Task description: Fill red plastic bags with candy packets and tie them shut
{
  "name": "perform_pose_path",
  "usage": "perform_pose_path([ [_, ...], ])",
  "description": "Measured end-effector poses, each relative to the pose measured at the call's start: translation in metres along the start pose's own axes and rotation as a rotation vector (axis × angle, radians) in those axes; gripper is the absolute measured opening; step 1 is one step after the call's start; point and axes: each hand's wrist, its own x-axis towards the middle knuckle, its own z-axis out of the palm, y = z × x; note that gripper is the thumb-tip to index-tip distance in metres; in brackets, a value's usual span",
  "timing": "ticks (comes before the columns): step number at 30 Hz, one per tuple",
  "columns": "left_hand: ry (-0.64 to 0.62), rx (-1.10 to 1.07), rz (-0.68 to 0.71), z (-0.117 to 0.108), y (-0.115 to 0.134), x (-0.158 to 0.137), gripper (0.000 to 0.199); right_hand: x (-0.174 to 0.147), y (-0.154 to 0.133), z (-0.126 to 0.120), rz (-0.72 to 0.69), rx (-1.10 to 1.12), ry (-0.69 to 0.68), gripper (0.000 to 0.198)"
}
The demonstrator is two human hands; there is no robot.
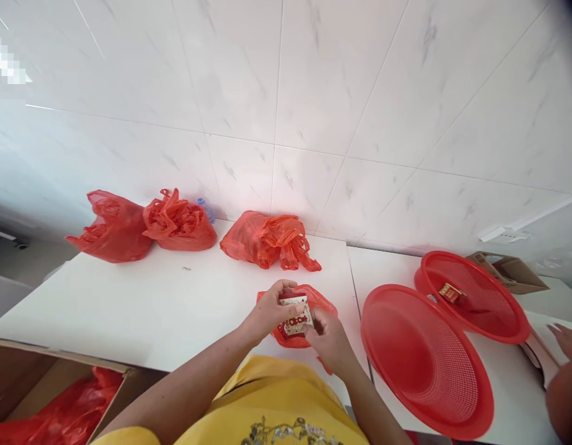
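Note:
My left hand and my right hand are both closed on a small packet, white with red print. The left grips its left side, with the thumb across the front; the right pinches its lower right side. Around and below the packet is an opened red plastic bag on the white table. Whether more packets lie beneath it in the bag cannot be made out.
Tied red bags stand along the wall, with a plastic bottle behind one. Red baskets are at the right; the rear one contains small packs. A cardboard box is at lower left. Another person's hand shows at far right.

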Motion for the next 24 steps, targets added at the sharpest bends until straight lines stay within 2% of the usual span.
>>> perform_pose_path([
  [2,-0.033,0.054,-0.024,-0.002,0.002,0.001,0.042,0.001,-0.002,-0.006,0.016,-0.060,-0.003,0.014],
  [4,-0.037,0.066,-0.023,-0.003,0.002,0.003,0.033,0.002,-0.003,-0.010,0.034,-0.006,0.019,0.013],
  [9,0.057,-0.039,0.044,-0.001,-0.003,0.008,0.032,0.003,-0.007,-0.007,0.059,0.266,0.060,0.019],
  [11,0.073,-0.090,0.053,-0.001,-0.006,0.008,0.032,0.002,-0.007,-0.001,0.058,0.345,0.018,0.021],
  [14,0.083,-0.122,0.057,-0.001,-0.008,0.007,0.033,0.000,-0.005,0.007,0.074,0.411,-0.042,0.035],
  [16,0.071,-0.126,0.053,-0.001,-0.008,0.005,0.033,0.000,-0.004,0.010,0.091,0.411,-0.032,0.036],
  [21,-0.050,-0.055,-0.033,0.000,-0.003,0.000,0.037,0.001,-0.004,0.005,0.128,0.301,-0.001,0.023],
  [24,-0.068,-0.011,-0.054,0.003,-0.001,-0.001,0.036,0.002,-0.007,0.004,0.117,0.260,-0.019,0.018],
])
